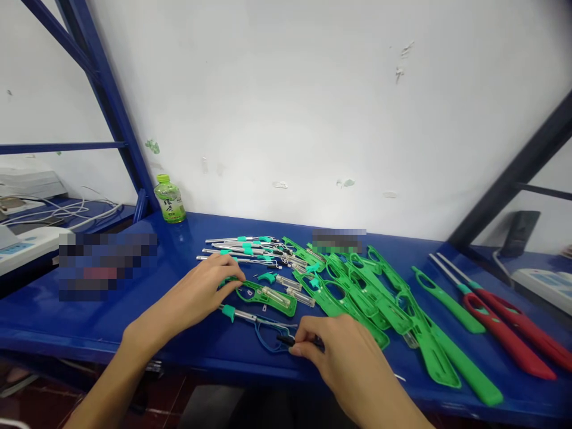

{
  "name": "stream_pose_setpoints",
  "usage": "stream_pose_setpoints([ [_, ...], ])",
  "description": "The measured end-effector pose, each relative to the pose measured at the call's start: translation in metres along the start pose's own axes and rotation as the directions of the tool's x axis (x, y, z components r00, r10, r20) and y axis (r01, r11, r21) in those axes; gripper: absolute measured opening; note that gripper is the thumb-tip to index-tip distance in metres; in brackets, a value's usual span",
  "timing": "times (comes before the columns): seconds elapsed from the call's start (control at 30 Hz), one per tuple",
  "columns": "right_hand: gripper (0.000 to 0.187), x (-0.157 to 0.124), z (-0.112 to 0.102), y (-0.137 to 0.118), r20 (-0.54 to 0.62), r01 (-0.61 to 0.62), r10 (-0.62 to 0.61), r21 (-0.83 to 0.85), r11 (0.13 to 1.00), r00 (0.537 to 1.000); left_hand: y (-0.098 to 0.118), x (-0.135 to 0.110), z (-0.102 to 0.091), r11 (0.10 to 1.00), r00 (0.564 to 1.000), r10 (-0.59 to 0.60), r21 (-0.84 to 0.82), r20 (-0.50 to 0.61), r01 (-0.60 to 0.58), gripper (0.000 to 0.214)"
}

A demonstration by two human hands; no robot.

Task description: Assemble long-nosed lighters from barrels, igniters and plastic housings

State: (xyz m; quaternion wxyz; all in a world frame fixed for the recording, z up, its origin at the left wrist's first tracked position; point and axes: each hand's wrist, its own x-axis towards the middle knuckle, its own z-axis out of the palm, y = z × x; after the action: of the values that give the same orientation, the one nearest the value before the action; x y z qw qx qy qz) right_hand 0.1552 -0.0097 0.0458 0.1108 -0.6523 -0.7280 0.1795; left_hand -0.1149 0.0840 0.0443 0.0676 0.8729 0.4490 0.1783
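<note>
Head view: your right hand pinched a slim black piece; at your left hand, its grip unclear, lay an open green plastic half-shell. You seemed to be positioning parts; the next move likely called for steadiness.

Smooth green plastic shells — glossy blue table, perhaps painted metal

Assembly workshop, blue workbench, green casings

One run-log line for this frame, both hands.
left hand: at green half-shell | right hand: pinching black part | metal rods: beyond left hand | red-handled pieces: far right
</note>
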Motion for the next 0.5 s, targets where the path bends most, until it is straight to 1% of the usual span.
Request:
stream_pose_setpoints([
  [0.13, 0.013, 0.000, 0.001, 0.001, -0.006, 0.011, -0.011, 0.016, 1.000, 1.000, -0.007, 0.000, -0.002, 0.997, 0.998, -0.054, 0.055, -0.039, 0.056, 0.038],
  [0.27, 0.013, 0.000, 0.003, 0.003, -0.026, 0.025, -0.024, 0.017, 1.000, 0.999, -0.023, -0.010, -0.004, 0.982, 0.987, -0.142, 0.116, -0.069, 0.149, 0.043],
  [0.37, 0.014, -0.001, 0.004, 0.005, -0.036, 0.043, -0.042, 0.019, 0.999, 0.998, -0.036, -0.020, -0.009, 0.973, 0.981, -0.188, 0.128, -0.038, 0.191, 0.043],
  [0.5, 0.014, -0.001, 0.005, 0.006, -0.037, 0.030, -0.030, 0.014, 0.999, 0.999, -0.043, -0.023, -0.013, 0.970, 0.976, -0.217, 0.114, 0.010, 0.214, 0.031],
])
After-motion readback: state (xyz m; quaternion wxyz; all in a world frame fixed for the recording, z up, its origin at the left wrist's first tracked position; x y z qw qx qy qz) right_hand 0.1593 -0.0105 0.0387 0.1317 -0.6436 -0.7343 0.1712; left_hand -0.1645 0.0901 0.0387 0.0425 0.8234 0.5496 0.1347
